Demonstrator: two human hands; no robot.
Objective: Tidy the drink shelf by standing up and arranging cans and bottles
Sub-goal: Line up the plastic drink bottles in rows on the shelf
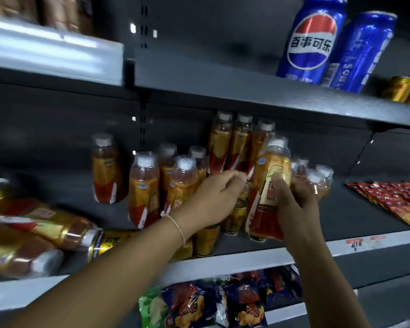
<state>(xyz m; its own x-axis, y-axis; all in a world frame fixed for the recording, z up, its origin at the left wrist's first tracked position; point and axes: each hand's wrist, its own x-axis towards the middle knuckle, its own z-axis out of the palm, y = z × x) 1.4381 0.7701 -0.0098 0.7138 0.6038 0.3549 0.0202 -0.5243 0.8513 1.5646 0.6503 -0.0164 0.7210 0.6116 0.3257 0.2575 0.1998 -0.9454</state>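
Snack bags (211,306) fill the lowest shelf, nearest us. Our right hand (294,204) grips a bottle (270,185), fingers curled round its label; it stands at the front of the middle shelf (246,259), slightly tilted, amber drink inside, white cap on. Our left hand (213,197) is loosely curled just left of it, fingertips pinched together near the bottle's label; we cannot tell whether it holds anything. Small gold cans (232,216) stand beneath that hand. Upright bottles (166,183) of the same drink cluster behind and left; three taller ones (237,143) at the back. Wrapped packs (33,235) lie on their sides at far left, blurred. Red sachets (393,200) lie at right. On the upper shelf (223,91) two blue cola cans (336,43) stand, with gold cans (405,89) beside them.
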